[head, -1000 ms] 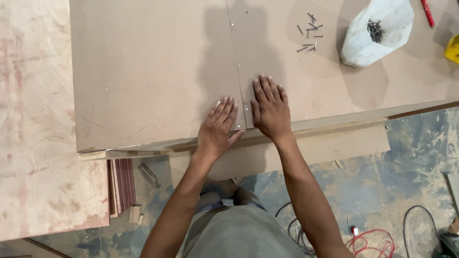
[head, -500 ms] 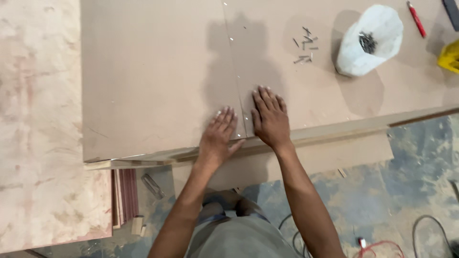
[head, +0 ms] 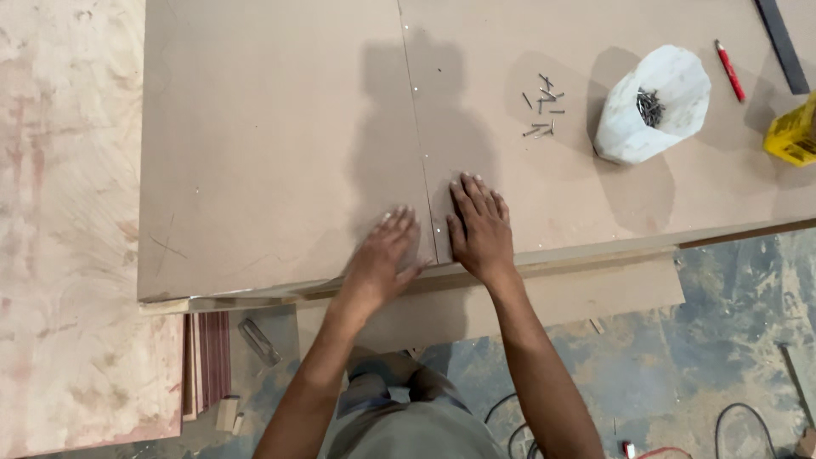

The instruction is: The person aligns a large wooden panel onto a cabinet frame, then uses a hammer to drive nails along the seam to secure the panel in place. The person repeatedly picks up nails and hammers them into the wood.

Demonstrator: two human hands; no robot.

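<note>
A thin seam (head: 416, 144) between two flat brown fibreboard sheets (head: 272, 153) runs lengthwise away from the person across the worktop, passing between the hands at the near edge. The left hand (head: 384, 255) lies flat just left of it, fingers loosely spread and blurred; the right hand (head: 480, 225) presses flat just right, fingers spread, holding nothing. Loose nails (head: 542, 106) and a white bag of nails (head: 653, 104) sit farther right.

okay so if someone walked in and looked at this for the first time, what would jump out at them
Two bare hands pressed flat either side of a seam between brown boards: the left hand and the right hand, near the front edge. Up right stands a white bag holding dark nails, with loose nails scattered beside it. A red pencil lies further right.
</note>
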